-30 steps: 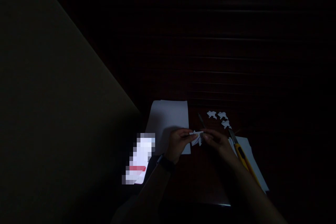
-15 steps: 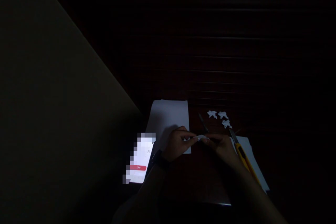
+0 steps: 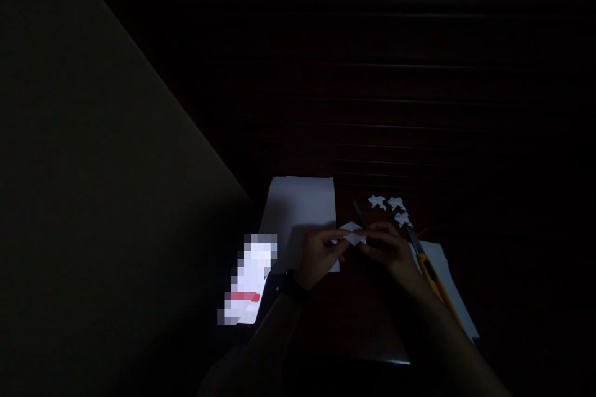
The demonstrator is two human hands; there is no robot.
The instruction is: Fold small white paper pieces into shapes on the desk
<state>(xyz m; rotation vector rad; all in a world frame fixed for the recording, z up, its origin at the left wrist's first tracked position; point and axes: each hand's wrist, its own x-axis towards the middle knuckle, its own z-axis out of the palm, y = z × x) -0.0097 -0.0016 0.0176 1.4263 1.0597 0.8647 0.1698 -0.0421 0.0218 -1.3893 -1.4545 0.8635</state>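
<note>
A small folded piece of white paper (image 3: 354,237) is held up between my two hands, its creased face showing. My left hand (image 3: 320,253) pinches its left side between thumb and fingers; a dark watch band circles that wrist. On the other side my right hand (image 3: 390,253) grips the paper's right edge, fingers on top and thumb below. Just behind the paper lies a thin dark pen-like object (image 3: 357,209), partly covered. Three small folded paper figures (image 3: 396,203) sit beyond my right hand. Dim light hides the finer folds.
White sheets (image 3: 300,201) lie at the left back of the dark table (image 3: 354,329). A lit phone (image 3: 254,282) stands left of my left forearm. On the right, a yellow utility knife (image 3: 435,282) with its blade out rests on more white paper (image 3: 459,298). A wall rises left.
The folded paper has turned so more of its face shows, spread into a diamond shape. Both hands have shifted their grip; my left wrist has moved slightly right.
</note>
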